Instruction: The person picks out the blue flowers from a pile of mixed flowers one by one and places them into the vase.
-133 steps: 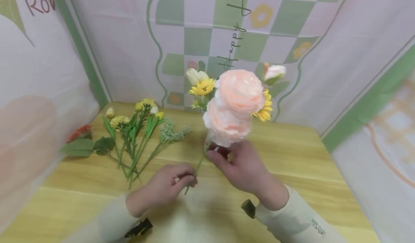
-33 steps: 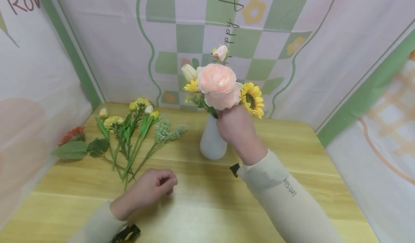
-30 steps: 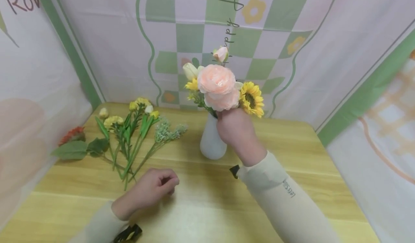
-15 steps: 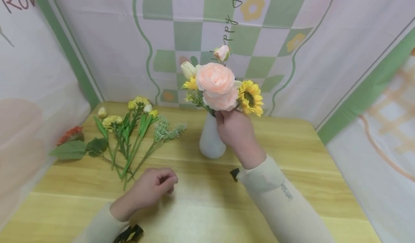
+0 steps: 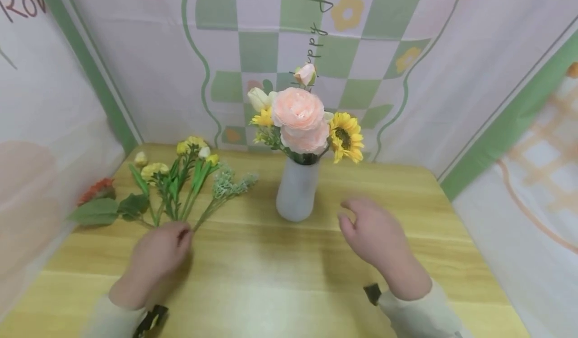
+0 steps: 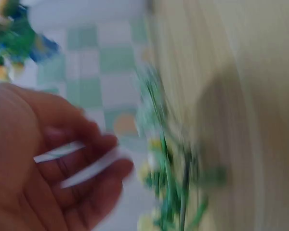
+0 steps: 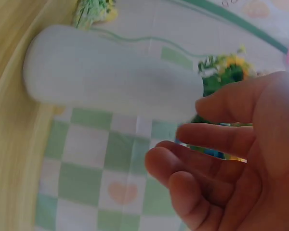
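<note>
A white vase (image 5: 295, 192) stands upright mid-table, holding large pale pink blooms (image 5: 299, 110), a sunflower (image 5: 345, 136), a pink bud (image 5: 305, 74) and a cream tulip (image 5: 259, 99). To its right my right hand (image 5: 377, 235) hovers with bent, parted fingers, holding nothing; the right wrist view has the vase (image 7: 111, 74) beyond the fingers. My left hand (image 5: 158, 252) is over the lower stems of the loose flowers, hiding their ends in the head view. In the blurred left wrist view, its loosely bent fingers (image 6: 101, 187) are apart from the green stems (image 6: 168, 183).
At the table's left lie yellow flowers (image 5: 154, 170), a pale green filler sprig (image 5: 226, 183) and a red-orange flower (image 5: 97, 190) with broad leaves (image 5: 96, 211). A checkered cloth (image 5: 259, 49) hangs behind the wooden table (image 5: 253, 288), with cloth walls on both sides.
The pink blooms have gone from both hands into the vase. My right hand has let go and drawn back to the right; my left hand has moved left to the loose stems.
</note>
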A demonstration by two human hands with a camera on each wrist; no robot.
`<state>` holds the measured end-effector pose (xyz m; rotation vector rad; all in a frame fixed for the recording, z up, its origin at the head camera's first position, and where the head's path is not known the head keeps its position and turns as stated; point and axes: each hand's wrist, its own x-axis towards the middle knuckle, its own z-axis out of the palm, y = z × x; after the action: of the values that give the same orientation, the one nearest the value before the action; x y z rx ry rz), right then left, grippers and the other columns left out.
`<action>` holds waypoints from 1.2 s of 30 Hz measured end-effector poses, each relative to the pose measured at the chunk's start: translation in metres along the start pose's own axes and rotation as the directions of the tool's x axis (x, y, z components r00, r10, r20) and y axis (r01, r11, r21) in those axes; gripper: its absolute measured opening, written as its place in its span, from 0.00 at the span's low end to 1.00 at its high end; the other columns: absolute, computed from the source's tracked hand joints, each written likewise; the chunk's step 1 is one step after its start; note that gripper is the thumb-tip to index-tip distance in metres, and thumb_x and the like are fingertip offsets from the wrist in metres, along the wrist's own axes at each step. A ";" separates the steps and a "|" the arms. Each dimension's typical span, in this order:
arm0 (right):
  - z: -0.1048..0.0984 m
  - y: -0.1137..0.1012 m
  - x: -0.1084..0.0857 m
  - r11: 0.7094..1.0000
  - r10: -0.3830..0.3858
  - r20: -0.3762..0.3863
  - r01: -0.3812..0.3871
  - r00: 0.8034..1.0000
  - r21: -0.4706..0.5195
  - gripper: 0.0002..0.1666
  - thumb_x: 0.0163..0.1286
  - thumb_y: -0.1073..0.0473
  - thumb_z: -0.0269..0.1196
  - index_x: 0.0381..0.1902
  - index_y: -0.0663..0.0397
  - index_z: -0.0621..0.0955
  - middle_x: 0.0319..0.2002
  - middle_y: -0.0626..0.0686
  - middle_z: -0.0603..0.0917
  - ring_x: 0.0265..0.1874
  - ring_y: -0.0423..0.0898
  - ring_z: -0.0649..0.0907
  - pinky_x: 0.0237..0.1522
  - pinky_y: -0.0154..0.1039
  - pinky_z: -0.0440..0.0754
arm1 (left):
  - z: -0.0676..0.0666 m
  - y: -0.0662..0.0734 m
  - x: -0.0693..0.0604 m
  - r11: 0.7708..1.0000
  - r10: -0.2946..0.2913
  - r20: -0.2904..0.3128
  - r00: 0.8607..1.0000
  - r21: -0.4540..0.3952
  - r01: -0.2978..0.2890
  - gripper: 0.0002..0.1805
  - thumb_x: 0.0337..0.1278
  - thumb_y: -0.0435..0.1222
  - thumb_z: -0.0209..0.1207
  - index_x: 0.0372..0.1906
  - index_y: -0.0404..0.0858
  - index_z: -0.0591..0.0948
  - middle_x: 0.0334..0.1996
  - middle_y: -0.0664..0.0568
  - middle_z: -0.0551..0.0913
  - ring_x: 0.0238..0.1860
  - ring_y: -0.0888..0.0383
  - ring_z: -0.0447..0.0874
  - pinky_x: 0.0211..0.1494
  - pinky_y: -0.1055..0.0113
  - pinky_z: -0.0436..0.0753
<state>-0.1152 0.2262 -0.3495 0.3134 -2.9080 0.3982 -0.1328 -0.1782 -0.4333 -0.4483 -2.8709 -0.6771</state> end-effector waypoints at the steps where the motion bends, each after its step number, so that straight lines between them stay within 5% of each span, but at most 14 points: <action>1: -0.002 0.003 -0.005 1.000 0.022 0.009 -0.022 1.000 0.004 0.21 0.73 0.54 0.56 0.54 0.64 0.81 0.54 0.63 0.82 0.49 0.61 0.82 0.53 0.61 0.77 | -0.003 -0.006 0.001 0.998 -0.030 0.009 1.000 0.048 0.029 0.04 0.63 0.33 0.58 0.34 0.38 0.81 0.26 0.52 0.80 0.24 0.56 0.78 0.26 0.55 0.80; 5: -0.005 0.013 -0.020 0.996 0.077 0.016 -0.078 0.997 0.048 0.20 0.73 0.54 0.58 0.53 0.64 0.81 0.52 0.63 0.83 0.37 0.55 0.86 0.47 0.61 0.80 | -0.010 -0.025 0.001 0.983 -0.153 0.117 0.981 0.123 0.139 0.08 0.63 0.34 0.56 0.27 0.40 0.77 0.22 0.52 0.77 0.22 0.54 0.76 0.24 0.52 0.77; 10: -0.003 0.023 -0.032 0.987 0.129 0.038 -0.132 0.991 0.088 0.20 0.73 0.54 0.59 0.54 0.63 0.82 0.50 0.61 0.84 0.32 0.49 0.86 0.42 0.59 0.81 | -0.006 -0.032 0.004 0.976 -0.201 0.214 0.956 0.132 0.175 0.08 0.64 0.37 0.58 0.28 0.40 0.76 0.22 0.52 0.77 0.25 0.52 0.78 0.29 0.49 0.79; 20: 0.007 0.026 -0.039 0.980 0.160 0.089 -0.169 0.983 0.102 0.21 0.75 0.51 0.58 0.54 0.62 0.81 0.44 0.55 0.87 0.31 0.46 0.85 0.33 0.51 0.84 | 0.003 -0.034 0.007 0.971 -0.238 0.195 0.952 0.086 0.225 0.06 0.62 0.29 0.52 0.35 0.30 0.78 0.29 0.42 0.82 0.31 0.40 0.82 0.36 0.43 0.81; 29: 0.017 0.033 -0.045 0.981 0.159 0.084 -0.167 0.984 0.098 0.18 0.74 0.52 0.60 0.51 0.61 0.83 0.43 0.54 0.87 0.31 0.47 0.85 0.35 0.52 0.84 | 0.003 -0.041 0.008 0.970 -0.237 0.163 0.958 -0.019 0.243 0.11 0.67 0.27 0.49 0.42 0.25 0.80 0.35 0.36 0.84 0.39 0.35 0.83 0.44 0.40 0.80; 36: 0.019 0.035 -0.047 0.981 0.164 0.101 -0.173 0.981 0.090 0.18 0.74 0.53 0.60 0.51 0.62 0.82 0.45 0.56 0.87 0.31 0.47 0.85 0.37 0.54 0.84 | -0.006 -0.036 0.006 0.937 -0.278 0.181 0.943 -0.166 0.308 0.13 0.71 0.30 0.47 0.47 0.26 0.79 0.31 0.44 0.83 0.33 0.45 0.82 0.38 0.47 0.81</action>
<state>-0.0817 0.2626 -0.3864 0.1009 -3.0229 0.5701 -0.1497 -0.2101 -0.4413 -0.0934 -3.0658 -1.0185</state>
